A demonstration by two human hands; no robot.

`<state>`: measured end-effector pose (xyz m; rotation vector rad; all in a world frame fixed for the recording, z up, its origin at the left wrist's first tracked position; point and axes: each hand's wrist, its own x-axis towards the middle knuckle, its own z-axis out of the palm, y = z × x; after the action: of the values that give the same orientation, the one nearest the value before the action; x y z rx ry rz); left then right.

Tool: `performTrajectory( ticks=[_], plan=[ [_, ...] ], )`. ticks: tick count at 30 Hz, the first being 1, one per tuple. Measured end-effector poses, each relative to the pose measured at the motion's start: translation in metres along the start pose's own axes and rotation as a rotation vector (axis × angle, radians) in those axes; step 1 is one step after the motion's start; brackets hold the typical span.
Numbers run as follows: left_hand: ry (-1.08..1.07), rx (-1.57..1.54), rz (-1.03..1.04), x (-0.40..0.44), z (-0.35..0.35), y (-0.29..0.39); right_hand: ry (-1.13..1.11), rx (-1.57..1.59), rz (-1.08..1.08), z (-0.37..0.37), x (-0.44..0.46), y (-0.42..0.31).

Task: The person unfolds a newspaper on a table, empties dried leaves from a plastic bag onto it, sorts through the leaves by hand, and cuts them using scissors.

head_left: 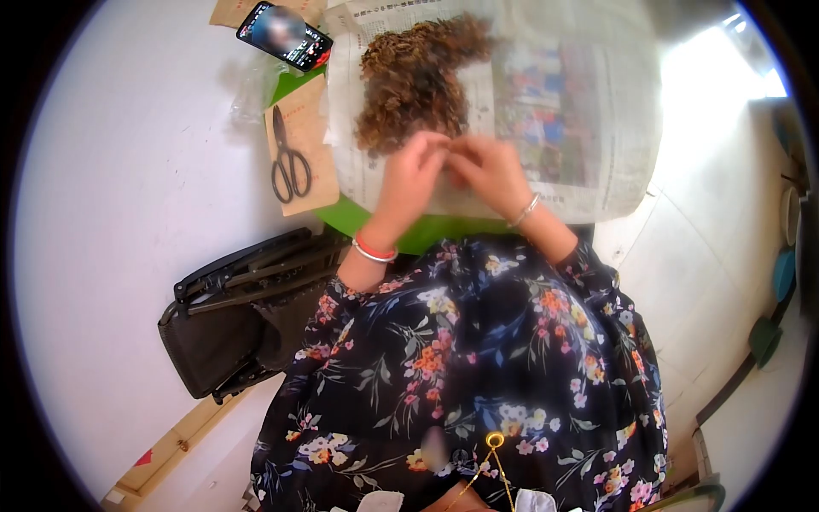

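My left hand [411, 175] and my right hand [492, 171] meet over the newspaper [631, 136], fingertips pinched together. Whatever lies between the fingers is too small and blurred to make out. Just beyond them is a heap of brown, curled, dried pieces [414, 81], spread on the paper. Black-handled scissors [291, 171] rest on a brown paper envelope [317, 145] to the left of my left hand.
A phone with a lit screen [284, 36] lies at the top left, near clear plastic [250, 90]. Green table surface [341, 215] shows under the newspaper. A folded black chair [230, 316] stands at the lower left.
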<state>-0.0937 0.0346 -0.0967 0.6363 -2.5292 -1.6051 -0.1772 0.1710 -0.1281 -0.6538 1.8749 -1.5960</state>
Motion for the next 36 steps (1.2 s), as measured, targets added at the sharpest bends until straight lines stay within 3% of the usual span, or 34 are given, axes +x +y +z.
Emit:
performTrajectory(
  ticks=[2,11,14,17,20,23,36],
  plan=[
    [-0.068,0.059,0.025,-0.001,-0.006,0.006,-0.063,-0.054,-0.017,-0.002,-0.002,-0.006],
    [0.188,0.179,0.275,0.003,0.012,-0.013,0.08,-0.006,-0.068,0.006,-0.002,0.003],
    [0.18,0.017,0.04,-0.001,0.013,-0.001,0.169,-0.115,-0.148,0.009,-0.002,0.002],
    [0.211,-0.219,-0.046,0.0,0.016,0.002,0.267,-0.062,-0.192,0.015,0.001,0.005],
    [0.223,-0.419,-0.16,-0.001,0.012,0.006,0.268,0.219,-0.106,0.015,0.001,-0.003],
    [0.175,-0.527,-0.096,-0.003,0.009,0.005,0.211,0.351,-0.095,0.012,0.002,-0.002],
    [0.229,-0.125,0.243,-0.008,0.013,-0.009,0.012,0.789,0.055,0.007,-0.002,0.005]
  ],
)
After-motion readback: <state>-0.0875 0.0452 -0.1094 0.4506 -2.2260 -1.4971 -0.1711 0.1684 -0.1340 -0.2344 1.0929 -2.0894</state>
